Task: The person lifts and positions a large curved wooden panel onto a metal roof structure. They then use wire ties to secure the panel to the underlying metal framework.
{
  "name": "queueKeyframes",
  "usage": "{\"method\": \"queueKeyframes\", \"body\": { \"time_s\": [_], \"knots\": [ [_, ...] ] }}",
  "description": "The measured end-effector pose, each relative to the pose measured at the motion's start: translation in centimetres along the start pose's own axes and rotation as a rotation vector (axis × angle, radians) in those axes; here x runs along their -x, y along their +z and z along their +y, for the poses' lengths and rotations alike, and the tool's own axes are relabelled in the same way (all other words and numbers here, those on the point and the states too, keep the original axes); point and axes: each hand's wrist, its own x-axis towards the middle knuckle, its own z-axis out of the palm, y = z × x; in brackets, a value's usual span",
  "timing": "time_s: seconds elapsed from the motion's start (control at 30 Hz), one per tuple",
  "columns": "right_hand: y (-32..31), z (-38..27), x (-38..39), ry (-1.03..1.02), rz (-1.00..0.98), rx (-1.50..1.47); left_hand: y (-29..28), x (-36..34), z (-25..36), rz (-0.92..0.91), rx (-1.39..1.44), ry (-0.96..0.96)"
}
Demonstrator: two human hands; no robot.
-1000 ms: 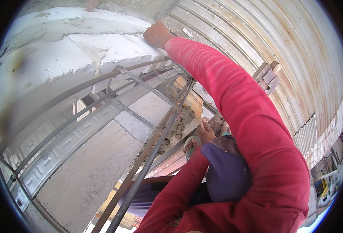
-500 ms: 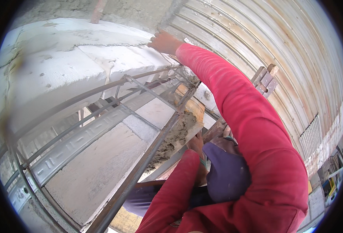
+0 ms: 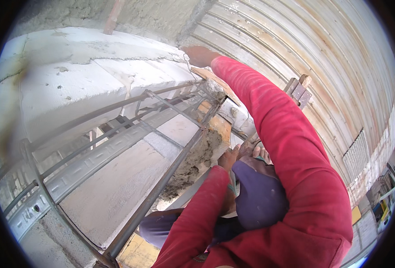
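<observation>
Here, one right hand (image 3: 200,56) at white ledge (image 3: 150,69), two feet (image 3: 228,157); fingers (image 3: 188,51) spread? can't tell

From head height, the fisheye camera is looking down and forward, past the near sleeve (image 3: 275,114) toward the ribbed wall (image 3: 336,76).

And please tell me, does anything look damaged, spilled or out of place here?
Two things: the pale ribbed metal wall is streaked brown, like rust, and rough grey mortar-like material lies in uneven clumps beside the flat pale-grey panel; I cannot tell whether it spilled.
</observation>
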Motion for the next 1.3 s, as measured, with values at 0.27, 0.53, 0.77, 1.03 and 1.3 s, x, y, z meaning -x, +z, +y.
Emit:
{"method": "queueKeyframes", "body": {
  "time_s": [0.27, 0.53, 0.77, 1.03, 1.3],
  "knots": [
    [-3.7, -2.2, 4.2, 0.177, 0.068, -0.002, -9.9, 5.2, 2.6, -0.313, 0.151, 0.161],
    [-13.8, -6.0, 11.6, 0.365, 0.334, -0.126, -22.1, 14.7, 9.9, -0.489, 0.498, -0.035],
    [-22.7, -17.5, 16.4, 0.316, 0.528, -0.331, -34.6, 23.5, 18.6, -0.429, 0.338, 0.077],
    [-32.8, -34.7, 21.0, 0.185, 0.652, -0.738, -49.4, 35.6, 30.5, -0.472, 0.237, 0.354],
    [-43.6, -50.9, 29.5, 0.158, 0.907, -0.899, -65.2, 50.4, 33.6, -0.092, 0.090, 1.187]
  ]
}}
